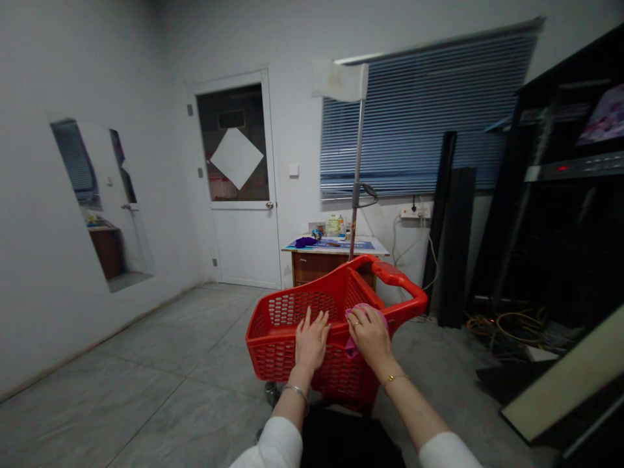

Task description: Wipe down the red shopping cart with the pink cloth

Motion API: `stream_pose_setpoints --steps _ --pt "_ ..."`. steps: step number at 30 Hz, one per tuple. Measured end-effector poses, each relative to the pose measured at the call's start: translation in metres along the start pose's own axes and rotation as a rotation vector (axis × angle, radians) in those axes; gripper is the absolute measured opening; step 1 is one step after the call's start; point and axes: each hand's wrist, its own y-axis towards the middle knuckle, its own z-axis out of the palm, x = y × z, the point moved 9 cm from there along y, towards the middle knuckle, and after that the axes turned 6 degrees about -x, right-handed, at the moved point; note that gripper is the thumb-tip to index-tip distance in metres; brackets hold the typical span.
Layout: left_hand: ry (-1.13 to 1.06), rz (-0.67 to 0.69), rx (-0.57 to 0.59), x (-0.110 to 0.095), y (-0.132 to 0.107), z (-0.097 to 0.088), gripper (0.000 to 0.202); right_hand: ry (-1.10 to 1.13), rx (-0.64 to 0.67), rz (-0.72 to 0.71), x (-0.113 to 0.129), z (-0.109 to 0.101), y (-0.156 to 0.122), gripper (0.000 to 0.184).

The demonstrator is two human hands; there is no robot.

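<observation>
A red plastic shopping basket cart [283,325] with a red handle [402,283] stands on the floor in front of me. My left hand [311,341] lies flat on its near rim, fingers stretched out. My right hand [371,335] presses a pink cloth [351,344] against the rim beside the handle, fingers curled over the cloth. A ring and a thin bracelet show on the right hand, a bangle on the left wrist.
A small wooden desk [336,257] with bottles and papers stands behind the cart, with a metal pole [357,175] rising by it. Beyond are a white door [241,188] and window blinds [419,110]. Dark equipment [560,195] and cables [507,322] fill the right side.
</observation>
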Motion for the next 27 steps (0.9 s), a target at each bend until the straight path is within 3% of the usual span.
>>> stream_pose_setpoints --steps 3,9,12,14,20,22,24,27 --pt "-0.003 0.003 0.009 0.002 0.000 -0.001 0.042 0.004 0.012 -0.017 -0.019 -0.005 0.004 0.021" --pt "-0.022 -0.010 0.012 0.000 0.000 -0.001 0.042 -0.136 -0.008 0.061 -0.104 -0.027 0.019 0.021" --pt "-0.040 -0.023 0.007 -0.001 0.000 0.000 0.042 -0.188 -0.049 0.121 -0.120 -0.033 0.020 0.022" --pt "-0.044 -0.035 -0.002 -0.002 0.000 0.001 0.042 -0.202 -0.073 0.138 -0.107 -0.033 0.017 0.021" --pt "-0.031 -0.030 -0.013 0.000 0.000 0.002 0.042 -0.061 -0.039 0.049 -0.008 -0.010 0.004 0.022" --pt "-0.026 -0.020 -0.010 0.001 -0.001 0.001 0.041 -0.012 -0.037 0.015 0.013 -0.004 0.001 0.024" --pt "-0.022 -0.011 -0.005 0.003 -0.001 0.001 0.041 0.028 -0.033 -0.016 0.019 -0.002 0.000 0.024" --pt "-0.024 -0.001 -0.007 0.006 -0.001 0.000 0.041 0.045 -0.011 -0.048 0.003 -0.004 0.000 0.025"
